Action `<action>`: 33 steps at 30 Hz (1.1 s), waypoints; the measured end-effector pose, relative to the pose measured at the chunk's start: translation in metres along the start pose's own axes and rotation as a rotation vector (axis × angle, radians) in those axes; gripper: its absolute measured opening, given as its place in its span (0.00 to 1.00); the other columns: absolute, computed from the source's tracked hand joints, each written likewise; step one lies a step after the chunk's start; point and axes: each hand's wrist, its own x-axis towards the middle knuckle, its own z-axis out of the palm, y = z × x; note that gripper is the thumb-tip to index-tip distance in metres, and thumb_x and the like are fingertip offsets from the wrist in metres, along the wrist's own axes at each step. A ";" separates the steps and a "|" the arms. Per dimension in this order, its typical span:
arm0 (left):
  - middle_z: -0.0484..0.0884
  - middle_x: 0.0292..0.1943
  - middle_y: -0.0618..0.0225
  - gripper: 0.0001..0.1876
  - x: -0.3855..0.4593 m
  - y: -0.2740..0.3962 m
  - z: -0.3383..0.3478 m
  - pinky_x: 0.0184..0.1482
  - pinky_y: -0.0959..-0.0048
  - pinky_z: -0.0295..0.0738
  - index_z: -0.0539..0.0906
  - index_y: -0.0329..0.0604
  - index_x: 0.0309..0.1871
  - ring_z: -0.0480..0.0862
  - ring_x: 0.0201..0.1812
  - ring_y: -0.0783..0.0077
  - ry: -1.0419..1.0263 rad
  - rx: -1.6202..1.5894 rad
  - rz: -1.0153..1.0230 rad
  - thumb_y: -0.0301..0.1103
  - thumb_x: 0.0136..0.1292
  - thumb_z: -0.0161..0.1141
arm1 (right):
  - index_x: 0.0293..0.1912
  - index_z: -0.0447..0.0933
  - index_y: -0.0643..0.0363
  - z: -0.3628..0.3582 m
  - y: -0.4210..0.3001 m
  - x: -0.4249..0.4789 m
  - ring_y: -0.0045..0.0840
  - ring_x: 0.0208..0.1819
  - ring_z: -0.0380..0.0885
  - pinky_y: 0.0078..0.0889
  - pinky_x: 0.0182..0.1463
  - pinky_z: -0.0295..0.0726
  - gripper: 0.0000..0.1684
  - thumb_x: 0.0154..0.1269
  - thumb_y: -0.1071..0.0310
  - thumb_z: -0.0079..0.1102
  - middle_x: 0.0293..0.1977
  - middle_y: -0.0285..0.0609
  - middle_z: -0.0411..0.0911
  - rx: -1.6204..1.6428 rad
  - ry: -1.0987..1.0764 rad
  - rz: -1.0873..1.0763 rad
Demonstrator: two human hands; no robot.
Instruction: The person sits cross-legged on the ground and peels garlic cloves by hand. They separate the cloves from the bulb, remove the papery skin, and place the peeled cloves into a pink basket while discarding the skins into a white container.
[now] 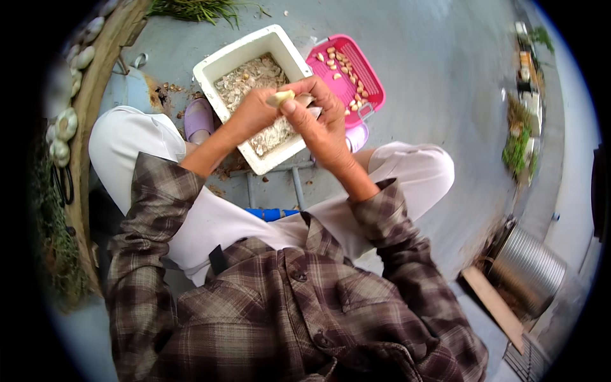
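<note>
Both my hands meet above a white foam box [281,43] that holds loose papery garlic skins [248,79]. Between the fingertips of my left hand [255,112] and my right hand [322,119] is a pale yellow garlic clove [280,98], touched by both. More cloves in their skins [312,111] are tucked in the curled fingers of my right hand. Right beside the box stands a pink plastic basket [375,79] with several garlic cloves [352,79] spread in it.
At the left, garlic bulbs [65,124] lie along a wooden beam [90,105]. Green stalks [195,9] lie on the floor beyond the box. A ribbed metal drum [530,267] and a wooden board [494,305] stand at the lower right. Potted plants [518,148] line the far right.
</note>
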 end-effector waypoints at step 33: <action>0.79 0.24 0.76 0.07 -0.012 0.038 -0.015 0.28 0.84 0.68 0.82 0.37 0.36 0.73 0.27 0.88 0.215 0.362 0.220 0.32 0.63 0.58 | 0.38 0.74 0.62 -0.006 0.011 0.014 0.13 0.31 0.75 0.16 0.32 0.74 0.11 0.64 0.65 0.60 0.28 0.36 0.77 0.157 0.097 0.238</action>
